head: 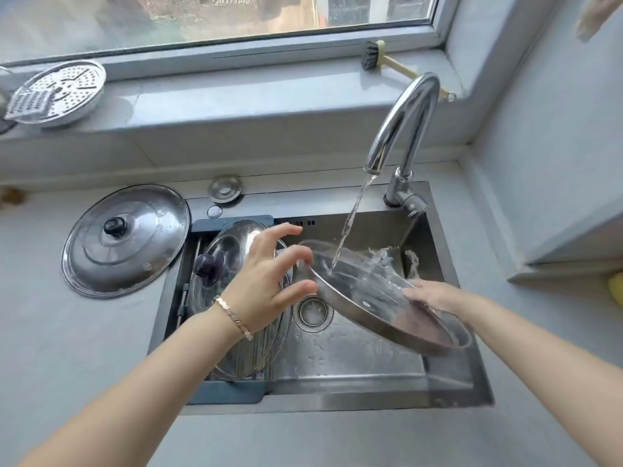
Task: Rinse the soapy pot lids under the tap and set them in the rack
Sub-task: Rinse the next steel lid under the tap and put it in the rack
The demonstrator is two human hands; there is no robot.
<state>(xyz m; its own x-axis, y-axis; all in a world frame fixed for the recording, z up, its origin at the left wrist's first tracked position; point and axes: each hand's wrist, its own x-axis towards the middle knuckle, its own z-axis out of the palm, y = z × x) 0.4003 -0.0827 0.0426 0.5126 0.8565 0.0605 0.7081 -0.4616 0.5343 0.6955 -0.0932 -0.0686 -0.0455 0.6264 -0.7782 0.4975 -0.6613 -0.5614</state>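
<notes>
Lettering beyond the window, at 12 o'clock, is showing only as a blur and cannot be read. The lid (381,298) is hanging tilted above the sink (354,358), hollow side facing up, just to the 2 o'clock side of the drain (312,313). Water (350,224) is falling from the tap (404,123) onto the lid's 11 o'clock part and splashing across it.

The right hand (435,294) is holding the lid at its 3 o'clock edge. Its fingers are lying across the wet inner face, and the thumb is hidden. The left hand (266,281), wearing a bracelet (234,316), is sitting at the lid's 9 o'clock edge with fingers spread and loosely bent. The thumb and forefinger tips are touching the rim without closing round it.

Behind the left hand, at 9 o'clock in the sink, a rack lid (229,251) with a dark knob is lying in the blue-framed rack (229,394). A big lid (124,241) is resting on the counter (101,332) at 9 o'clock of the sink. A steamer plate (57,92) is lying on the sill at 10 o'clock, and a brush (374,55) at 1 o'clock.
</notes>
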